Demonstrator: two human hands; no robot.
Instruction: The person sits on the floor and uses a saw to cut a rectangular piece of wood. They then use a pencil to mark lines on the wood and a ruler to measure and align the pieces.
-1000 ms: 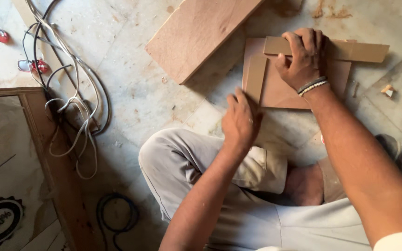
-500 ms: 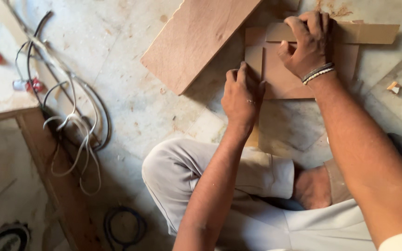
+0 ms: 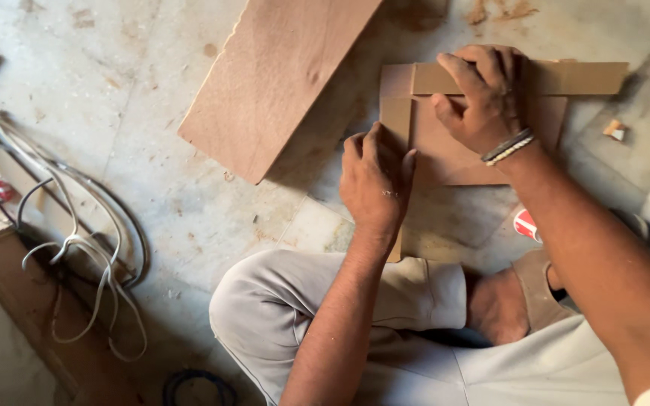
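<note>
left hand [image 3: 374, 184]: pressed flat on upright wood strip [image 3: 398, 124], not clenched
right hand [image 3: 487, 94]: fingers pressing crosswise strip [image 3: 566, 77] onto board [image 3: 445, 154] beneath
plank [image 3: 280, 75]: left of both hands, on floor

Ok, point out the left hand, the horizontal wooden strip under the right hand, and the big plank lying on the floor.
left hand [image 3: 374, 180], head view, on the back of the hand.
horizontal wooden strip [image 3: 577, 77], head view, on its bare right end.
big plank [image 3: 280, 75], head view, on the middle of its top face.
</note>
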